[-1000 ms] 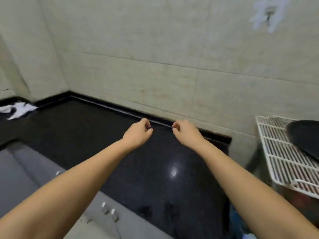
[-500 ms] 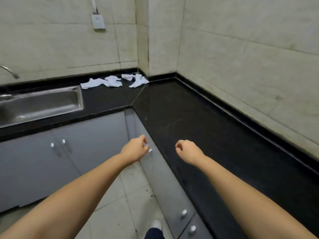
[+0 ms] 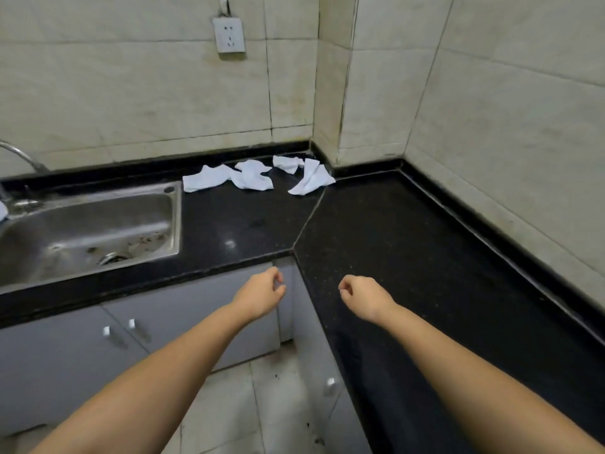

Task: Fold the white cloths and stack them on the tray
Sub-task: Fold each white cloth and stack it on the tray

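Note:
Several crumpled white cloths (image 3: pixel 255 176) lie unfolded on the black countertop (image 3: pixel 409 244), in the far corner against the tiled wall. My left hand (image 3: pixel 262 294) hovers in front of the cabinet corner, fingers curled in with nothing in them. My right hand (image 3: pixel 365 298) hangs over the counter's near edge, also curled shut and holding nothing. Both hands are well short of the cloths. No tray is in view.
A steel sink (image 3: pixel 88 231) with a tap (image 3: pixel 23 157) is set in the counter at the left. Grey cabinet doors (image 3: pixel 131 342) run below. A wall socket (image 3: pixel 229 34) sits above the cloths. The tiled floor (image 3: pixel 262 404) lies between my arms.
My view has swung left from the wire rack side to the counter corner, and the cloths and sink now sit nearer. Both hands stay curled and hold nothing.

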A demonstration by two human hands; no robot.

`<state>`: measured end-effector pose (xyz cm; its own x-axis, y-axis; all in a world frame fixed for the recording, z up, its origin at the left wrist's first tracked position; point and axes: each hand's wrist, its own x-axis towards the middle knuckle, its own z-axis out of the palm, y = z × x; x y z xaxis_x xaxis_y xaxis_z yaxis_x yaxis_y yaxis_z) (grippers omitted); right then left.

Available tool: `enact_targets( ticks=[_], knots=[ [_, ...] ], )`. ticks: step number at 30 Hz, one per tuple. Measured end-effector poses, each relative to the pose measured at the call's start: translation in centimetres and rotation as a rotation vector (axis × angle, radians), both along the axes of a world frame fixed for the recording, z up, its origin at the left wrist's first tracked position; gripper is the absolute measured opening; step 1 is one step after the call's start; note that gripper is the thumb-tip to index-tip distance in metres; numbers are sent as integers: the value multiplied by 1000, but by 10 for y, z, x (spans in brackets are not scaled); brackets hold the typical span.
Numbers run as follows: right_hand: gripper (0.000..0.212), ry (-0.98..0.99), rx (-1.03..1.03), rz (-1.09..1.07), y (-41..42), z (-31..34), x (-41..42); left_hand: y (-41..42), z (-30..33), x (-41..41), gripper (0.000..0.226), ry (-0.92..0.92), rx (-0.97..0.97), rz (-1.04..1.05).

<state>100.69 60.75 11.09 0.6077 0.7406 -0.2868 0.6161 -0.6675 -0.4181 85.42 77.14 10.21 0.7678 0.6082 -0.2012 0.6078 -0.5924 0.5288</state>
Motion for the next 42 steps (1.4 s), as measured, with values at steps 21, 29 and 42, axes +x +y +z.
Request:
enact_targets(
  ticks=[21, 29, 42],
  knots=[
    [28, -28, 72, -251, 303, -44, 173, 297, -36, 240, 28, 30, -24, -324],
    [38, -271, 56, -70, 363, -88, 232, 333, -80, 310, 40, 28, 68, -381],
    [25, -357, 174, -41, 365, -88, 250, 340, -94, 325, 15, -274, 84, -349]
  ],
)
